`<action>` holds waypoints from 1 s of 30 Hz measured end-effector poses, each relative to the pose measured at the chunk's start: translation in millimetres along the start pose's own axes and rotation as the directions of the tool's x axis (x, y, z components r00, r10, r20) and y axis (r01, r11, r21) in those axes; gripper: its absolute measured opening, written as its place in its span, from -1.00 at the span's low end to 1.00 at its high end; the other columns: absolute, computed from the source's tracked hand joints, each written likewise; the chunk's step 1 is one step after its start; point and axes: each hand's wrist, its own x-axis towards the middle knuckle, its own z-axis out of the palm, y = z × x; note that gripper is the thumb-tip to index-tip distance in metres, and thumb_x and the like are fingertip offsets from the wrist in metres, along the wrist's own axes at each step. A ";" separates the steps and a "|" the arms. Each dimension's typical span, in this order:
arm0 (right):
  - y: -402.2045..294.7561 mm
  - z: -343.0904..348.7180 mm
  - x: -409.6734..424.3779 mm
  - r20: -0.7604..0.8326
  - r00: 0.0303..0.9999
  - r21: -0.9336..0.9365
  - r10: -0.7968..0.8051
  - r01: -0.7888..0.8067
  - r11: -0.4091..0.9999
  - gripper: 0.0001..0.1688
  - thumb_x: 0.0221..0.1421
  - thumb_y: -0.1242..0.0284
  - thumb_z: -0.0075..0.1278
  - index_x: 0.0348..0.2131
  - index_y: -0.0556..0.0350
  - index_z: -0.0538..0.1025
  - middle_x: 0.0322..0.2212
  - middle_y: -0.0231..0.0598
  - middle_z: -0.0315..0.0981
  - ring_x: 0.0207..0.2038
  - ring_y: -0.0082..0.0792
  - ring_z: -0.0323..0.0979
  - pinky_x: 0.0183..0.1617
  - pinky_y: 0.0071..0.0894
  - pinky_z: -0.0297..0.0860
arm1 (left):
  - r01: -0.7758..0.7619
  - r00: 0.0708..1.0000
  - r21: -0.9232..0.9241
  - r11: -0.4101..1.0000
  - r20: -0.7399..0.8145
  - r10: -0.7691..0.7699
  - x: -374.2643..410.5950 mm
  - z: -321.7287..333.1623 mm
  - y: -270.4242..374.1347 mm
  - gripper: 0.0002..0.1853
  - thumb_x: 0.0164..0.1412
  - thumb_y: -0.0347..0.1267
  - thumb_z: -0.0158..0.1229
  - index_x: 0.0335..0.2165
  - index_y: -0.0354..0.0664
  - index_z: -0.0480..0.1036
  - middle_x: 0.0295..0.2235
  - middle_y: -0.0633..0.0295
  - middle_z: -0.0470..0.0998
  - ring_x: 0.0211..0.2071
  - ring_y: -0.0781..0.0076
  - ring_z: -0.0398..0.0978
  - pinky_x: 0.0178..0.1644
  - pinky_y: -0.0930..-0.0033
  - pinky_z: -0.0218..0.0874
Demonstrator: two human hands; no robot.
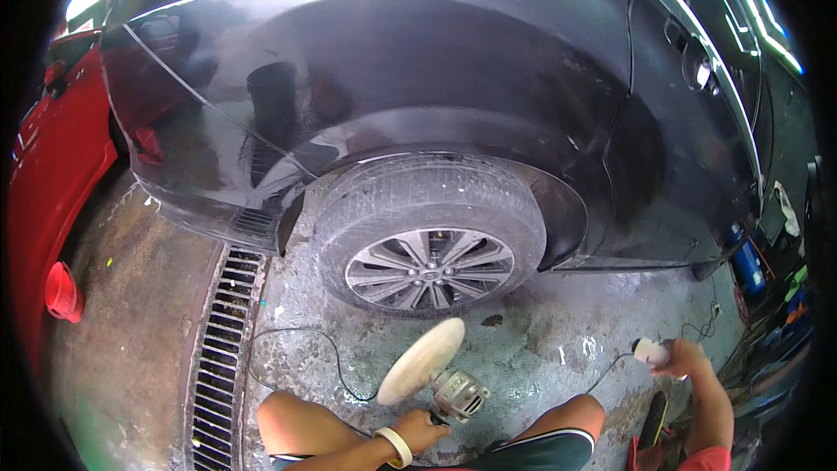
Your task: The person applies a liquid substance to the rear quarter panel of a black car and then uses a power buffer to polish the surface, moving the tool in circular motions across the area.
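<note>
My left hand (pixel 422 430) grips the dark handle of a rotary polisher (pixel 460 395) between my knees. The polisher's large round pale buffing pad (pixel 422 361) is tilted up toward the car wheel and is apart from it. A pale band (pixel 392 446) circles my left wrist. Out to the right, my right hand (pixel 688 360) is closed around a white bottle (pixel 652 352) with a black cap, held tipped sideways. Before me stands a dark glossy car (pixel 458 59), its bodywork streaked with pale haze. Its tyre (pixel 425 183) and alloy wheel (pixel 428 271) face me.
A black cord (pixel 337 356) loops over the wet concrete floor. The metal drain grate (pixel 219 353) runs along the left. Beyond it are a red bucket (pixel 64 291) and a red car (pixel 62 163). A blue cylinder (pixel 747 261) and clutter line the right side.
</note>
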 end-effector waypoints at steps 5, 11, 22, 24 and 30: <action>-80.9 -174.8 -30.5 -0.476 0.870 -0.083 -0.125 0.098 0.992 0.19 0.02 -0.51 0.09 0.13 0.21 0.53 -0.27 0.16 0.64 -0.20 0.27 0.61 -0.10 0.23 0.47 | 0.125 0.978 -0.191 0.974 0.188 -0.089 7.5 8.7 -17.0 -0.50 0.18 -0.06 0.37 -0.59 -0.31 0.59 -0.71 0.05 0.54 -0.69 0.19 0.54 -0.47 0.12 0.37; -242.2 -353.3 -57.7 -0.792 0.458 -0.258 -0.403 0.347 0.902 -0.22 0.21 -0.04 0.24 0.09 0.25 0.50 -0.13 0.15 0.61 -0.11 0.26 0.58 -0.03 0.11 0.47 | 0.185 0.979 -0.283 0.941 0.140 -0.150 4.7 1.8 -36.1 -0.51 0.20 -0.10 0.35 -0.67 -0.25 0.53 -0.75 0.16 0.47 -0.75 0.30 0.46 -0.57 0.19 0.29; -333.2 -436.9 -94.3 -0.811 0.198 -0.537 -0.551 0.126 0.834 -0.43 0.06 0.22 0.39 -0.06 0.13 0.50 -0.29 -0.14 0.57 -0.12 0.04 0.60 -0.10 0.01 0.49 | 0.208 0.975 -0.427 0.880 0.167 -0.150 10.5 -13.4 -34.9 -0.59 0.23 -0.19 0.34 -0.62 -0.24 0.51 -0.74 0.22 0.45 -0.77 0.39 0.39 -0.65 0.25 0.19; -344.1 -433.0 -90.4 -0.775 0.257 -0.572 -0.577 0.103 0.814 -0.46 0.04 0.22 0.41 -0.10 0.11 0.53 -0.27 -0.17 0.60 -0.12 -0.03 0.62 -0.06 -0.03 0.50 | 0.209 0.974 -0.405 0.890 0.166 -0.153 9.3 -16.7 -35.0 -0.59 0.24 -0.20 0.33 -0.62 -0.24 0.51 -0.74 0.21 0.45 -0.77 0.39 0.38 -0.66 0.25 0.19; -397.5 -428.9 -66.4 -0.724 0.204 -0.657 -0.659 0.088 0.748 -0.52 -0.01 0.26 0.44 -0.14 0.02 0.59 -0.27 -0.26 0.64 -0.10 -0.20 0.64 0.05 -0.11 0.49 | 0.176 0.977 -0.368 0.913 0.175 -0.118 8.2 -14.9 -34.4 -0.58 0.23 -0.19 0.33 -0.62 -0.25 0.52 -0.75 0.20 0.45 -0.77 0.37 0.40 -0.65 0.23 0.20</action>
